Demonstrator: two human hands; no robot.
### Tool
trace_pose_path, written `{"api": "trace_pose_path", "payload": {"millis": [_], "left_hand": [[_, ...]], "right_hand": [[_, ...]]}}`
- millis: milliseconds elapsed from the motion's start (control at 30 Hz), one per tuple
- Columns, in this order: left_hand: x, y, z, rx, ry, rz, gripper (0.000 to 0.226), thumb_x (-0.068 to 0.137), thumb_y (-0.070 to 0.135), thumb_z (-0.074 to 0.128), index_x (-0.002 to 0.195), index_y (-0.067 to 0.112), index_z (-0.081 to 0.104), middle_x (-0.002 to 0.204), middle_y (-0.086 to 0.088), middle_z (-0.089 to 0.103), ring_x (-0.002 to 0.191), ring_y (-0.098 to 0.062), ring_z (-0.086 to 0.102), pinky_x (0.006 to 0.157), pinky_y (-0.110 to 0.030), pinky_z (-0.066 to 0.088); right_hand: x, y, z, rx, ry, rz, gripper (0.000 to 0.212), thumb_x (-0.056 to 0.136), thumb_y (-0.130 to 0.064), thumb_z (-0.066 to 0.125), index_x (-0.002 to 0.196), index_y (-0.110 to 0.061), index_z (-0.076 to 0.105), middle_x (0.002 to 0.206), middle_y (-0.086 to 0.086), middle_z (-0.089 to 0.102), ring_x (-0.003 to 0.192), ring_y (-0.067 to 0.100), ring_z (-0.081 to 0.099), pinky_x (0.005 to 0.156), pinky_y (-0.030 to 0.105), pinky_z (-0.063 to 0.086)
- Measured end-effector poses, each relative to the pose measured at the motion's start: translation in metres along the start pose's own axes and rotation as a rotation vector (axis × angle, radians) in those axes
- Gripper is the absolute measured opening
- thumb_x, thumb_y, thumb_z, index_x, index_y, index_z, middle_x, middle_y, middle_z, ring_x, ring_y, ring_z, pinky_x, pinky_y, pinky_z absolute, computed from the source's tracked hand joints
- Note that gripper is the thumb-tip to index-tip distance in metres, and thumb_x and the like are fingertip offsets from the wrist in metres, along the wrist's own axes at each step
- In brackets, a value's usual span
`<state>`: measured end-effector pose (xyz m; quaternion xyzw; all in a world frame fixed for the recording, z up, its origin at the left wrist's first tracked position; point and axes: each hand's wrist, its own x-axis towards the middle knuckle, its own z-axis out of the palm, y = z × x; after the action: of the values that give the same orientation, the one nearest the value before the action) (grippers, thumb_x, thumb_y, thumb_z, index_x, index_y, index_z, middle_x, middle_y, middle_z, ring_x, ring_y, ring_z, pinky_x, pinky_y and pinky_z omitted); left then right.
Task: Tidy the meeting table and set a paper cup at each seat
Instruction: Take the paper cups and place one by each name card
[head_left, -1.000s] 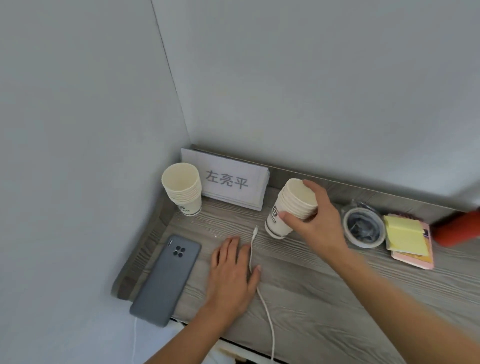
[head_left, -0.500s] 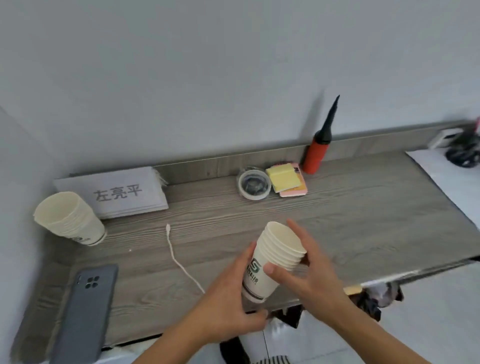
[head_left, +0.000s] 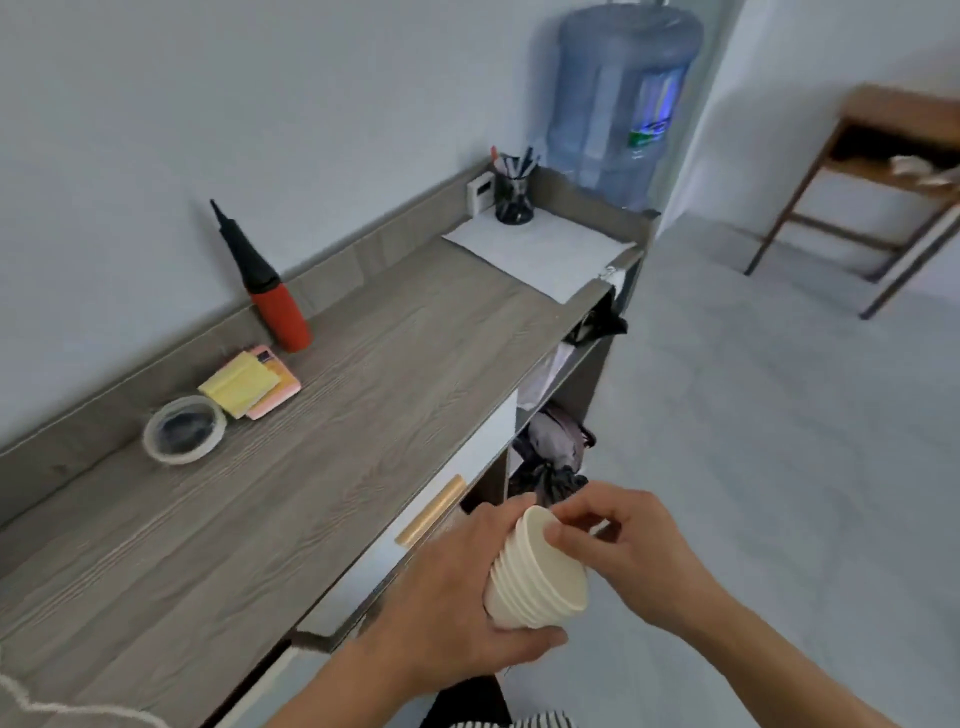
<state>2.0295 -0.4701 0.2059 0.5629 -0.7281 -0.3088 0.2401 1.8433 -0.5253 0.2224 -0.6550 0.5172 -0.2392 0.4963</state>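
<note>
A stack of cream paper cups (head_left: 540, 574) is held off the front edge of the grey wooden counter (head_left: 322, 441), low in the view. My left hand (head_left: 457, 597) grips the stack's body from below and behind. My right hand (head_left: 618, 551) pinches the rim of the top cup with thumb and fingers. The cup bottoms are hidden by my left palm.
On the counter lie a tape roll (head_left: 184, 428), yellow and pink sticky notes (head_left: 249, 384), a red and black pump (head_left: 270, 296), white paper (head_left: 540, 249) and a pen holder (head_left: 514, 195). A water jug (head_left: 618, 98) stands behind. A wooden table (head_left: 883, 171) is at far right. A white cable (head_left: 67, 706) lies bottom left.
My view has swung right, away from the name card, the phone and the second cup stack. Both hands carried the cup stack off the counter's front edge; my right hand shifted to the top rim.
</note>
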Motion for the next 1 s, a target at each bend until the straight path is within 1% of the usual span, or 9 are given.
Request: {"api": "trace_pose_path", "payload": {"millis": [133, 267, 367, 433, 567, 667, 767, 867, 1000], "left_hand": [[0.049, 0.023, 0.009, 0.061, -0.101, 0.172, 0.089, 0.062, 0.063, 0.075, 0.129, 0.056, 0.018, 0.117, 0.025, 0.048, 0.102, 0.006, 0.049, 0.078, -0.002, 0.038], [0.105, 0.035, 0.023, 0.016, -0.177, 0.286, 0.085, 0.061, 0.058, 0.078, 0.129, 0.05, 0.027, 0.115, 0.019, 0.055, 0.1, -0.002, 0.057, 0.083, -0.021, 0.05], [0.145, 0.039, 0.03, -0.009, -0.219, 0.325, 0.082, 0.061, 0.054, 0.078, 0.127, 0.049, 0.031, 0.107, 0.019, 0.055, 0.094, 0.0, 0.057, 0.08, -0.023, 0.051], [0.174, 0.044, 0.036, -0.008, -0.266, 0.344, 0.08, 0.061, 0.055, 0.077, 0.126, 0.051, 0.031, 0.106, 0.019, 0.055, 0.093, -0.002, 0.058, 0.08, -0.025, 0.051], [0.226, 0.067, 0.064, 0.022, -0.373, 0.409, 0.077, 0.063, 0.058, 0.072, 0.126, 0.052, 0.028, 0.113, 0.02, 0.055, 0.098, -0.001, 0.056, 0.084, -0.028, 0.051], [0.249, 0.095, 0.096, 0.041, -0.513, 0.482, 0.079, 0.064, 0.058, 0.071, 0.13, 0.045, 0.03, 0.118, 0.02, 0.053, 0.099, -0.002, 0.056, 0.085, -0.03, 0.05], [0.27, 0.124, 0.135, 0.05, -0.618, 0.547, 0.084, 0.064, 0.06, 0.071, 0.133, 0.042, 0.028, 0.12, 0.022, 0.052, 0.099, -0.005, 0.058, 0.085, -0.03, 0.051], [0.29, 0.153, 0.177, 0.047, -0.689, 0.584, 0.089, 0.063, 0.062, 0.072, 0.137, 0.04, 0.028, 0.119, 0.023, 0.05, 0.099, -0.005, 0.056, 0.085, -0.024, 0.048], [0.316, 0.201, 0.237, -0.007, -0.741, 0.593, 0.088, 0.058, 0.063, 0.074, 0.133, 0.041, 0.034, 0.109, 0.022, 0.055, 0.094, -0.007, 0.057, 0.083, -0.026, 0.049]], "right_hand": [[-0.015, 0.009, -0.033, 0.055, 0.281, 0.045, 0.011, 0.08, -0.015, 0.075, 0.076, -0.026, 0.076, 0.076, -0.007, 0.072, 0.066, 0.006, 0.063, 0.061, 0.017, 0.049], [-0.012, 0.021, -0.072, 0.178, 0.445, 0.121, 0.011, 0.081, -0.011, 0.074, 0.074, -0.019, 0.074, 0.07, 0.0, 0.074, 0.062, 0.011, 0.065, 0.059, 0.026, 0.052], [-0.002, 0.027, -0.097, 0.248, 0.565, 0.155, 0.011, 0.086, -0.008, 0.068, 0.078, -0.015, 0.072, 0.066, -0.002, 0.073, 0.057, 0.007, 0.063, 0.053, 0.018, 0.049], [0.003, 0.03, -0.113, 0.345, 0.573, 0.143, 0.009, 0.089, -0.02, 0.066, 0.091, -0.017, 0.074, 0.08, -0.002, 0.076, 0.069, 0.013, 0.067, 0.06, 0.022, 0.052], [-0.002, 0.049, -0.133, 0.475, 0.525, 0.144, 0.073, 0.061, -0.059, 0.078, 0.125, -0.029, 0.06, 0.116, 0.0, 0.069, 0.105, 0.016, 0.066, 0.082, 0.036, 0.058], [-0.011, 0.07, -0.14, 0.639, 0.813, 0.229, 0.095, 0.043, -0.041, 0.091, 0.129, -0.028, 0.053, 0.114, 0.002, 0.068, 0.104, 0.018, 0.068, 0.079, 0.034, 0.058], [-0.034, 0.091, -0.167, 0.772, 1.092, 0.213, 0.082, 0.043, -0.029, 0.085, 0.12, -0.025, 0.059, 0.108, 0.006, 0.067, 0.092, 0.014, 0.069, 0.069, 0.026, 0.056], [-0.071, 0.119, -0.202, 0.856, 1.32, 0.185, 0.088, 0.038, -0.029, 0.09, 0.12, -0.019, 0.057, 0.11, 0.014, 0.062, 0.095, 0.023, 0.065, 0.075, 0.033, 0.055], [-0.128, 0.165, -0.243, 0.81, 1.528, 0.226, 0.073, 0.048, -0.01, 0.091, 0.111, -0.025, 0.058, 0.103, 0.004, 0.065, 0.092, 0.019, 0.064, 0.074, 0.031, 0.053]]}}
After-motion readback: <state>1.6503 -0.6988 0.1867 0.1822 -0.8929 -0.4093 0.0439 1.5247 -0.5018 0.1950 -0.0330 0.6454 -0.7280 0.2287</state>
